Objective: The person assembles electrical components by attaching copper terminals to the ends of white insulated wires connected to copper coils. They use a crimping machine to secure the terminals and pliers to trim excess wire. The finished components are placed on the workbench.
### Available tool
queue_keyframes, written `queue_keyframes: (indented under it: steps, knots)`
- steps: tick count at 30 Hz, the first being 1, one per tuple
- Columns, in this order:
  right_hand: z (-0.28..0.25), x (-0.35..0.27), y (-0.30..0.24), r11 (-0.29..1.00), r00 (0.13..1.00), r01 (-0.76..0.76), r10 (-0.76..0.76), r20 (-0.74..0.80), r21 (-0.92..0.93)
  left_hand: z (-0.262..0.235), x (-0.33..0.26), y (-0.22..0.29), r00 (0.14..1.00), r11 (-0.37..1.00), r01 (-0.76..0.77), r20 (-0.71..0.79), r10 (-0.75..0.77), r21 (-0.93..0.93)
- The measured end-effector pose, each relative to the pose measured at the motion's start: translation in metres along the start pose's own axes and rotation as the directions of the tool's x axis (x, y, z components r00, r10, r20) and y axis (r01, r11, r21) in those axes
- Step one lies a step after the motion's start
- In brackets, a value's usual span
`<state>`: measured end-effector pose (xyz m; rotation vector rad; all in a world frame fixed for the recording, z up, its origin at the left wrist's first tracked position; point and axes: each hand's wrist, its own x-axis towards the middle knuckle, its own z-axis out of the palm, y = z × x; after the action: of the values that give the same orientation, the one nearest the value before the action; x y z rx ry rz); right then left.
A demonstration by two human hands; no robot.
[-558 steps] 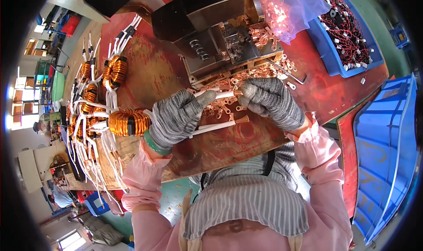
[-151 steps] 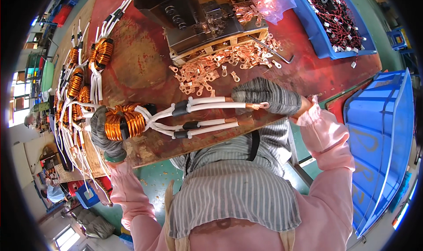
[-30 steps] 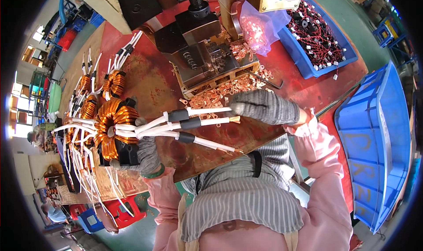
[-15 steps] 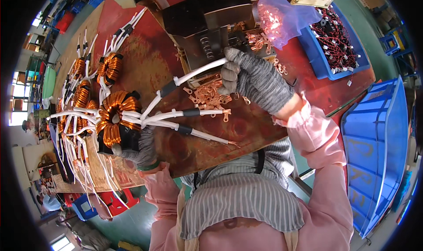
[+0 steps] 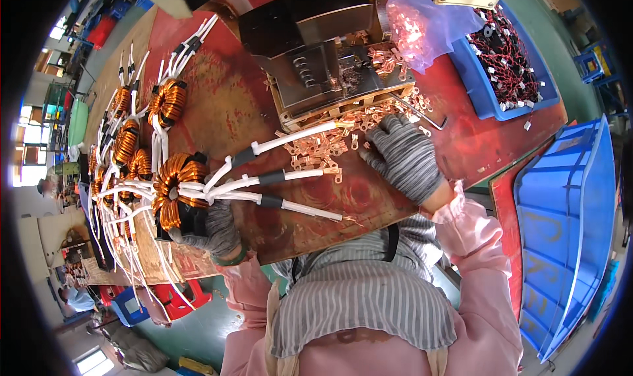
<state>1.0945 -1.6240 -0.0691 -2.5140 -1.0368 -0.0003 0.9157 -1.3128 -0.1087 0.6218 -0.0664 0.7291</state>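
My left hand (image 5: pixel 214 229), in a grey glove, is closed round the black base of a copper-wound toroid coil (image 5: pixel 177 183). Three white-sleeved leads with black bands stretch from the coil to the right. The upper lead (image 5: pixel 297 138) ends in copper near the press; the middle one carries a copper lug (image 5: pixel 338 175), and the lowest shows bare strands. My right hand (image 5: pixel 405 155), also gloved, rests low at the right edge of the loose copper lugs (image 5: pixel 316 150). Its thumb and index finger are apart, with nothing visible between them.
A metal press (image 5: pixel 323 72) stands behind the lugs, with a hex key (image 5: pixel 422 114) at its front. A plastic bag of lugs (image 5: pixel 409 30) lies beside it. More coils (image 5: pixel 167 102) stand left. A blue bin (image 5: pixel 491 109) holds small wired parts; a larger blue crate (image 5: pixel 560 224) stands right.
My right hand has let go of the upper lead and moved down and right, toward the lugs. The lead now lies lower, away from the press. My left hand still holds the coil.
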Motion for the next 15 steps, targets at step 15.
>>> queue_keyframes:
  steps: [15]
  knots:
    - [-0.003, 0.014, 0.0, 0.234, 0.98, -0.138, 0.174, 0.098, 0.962, -0.011, -0.005, 0.0, 0.998, 0.992, -0.025, -0.052, 0.018, -0.127]
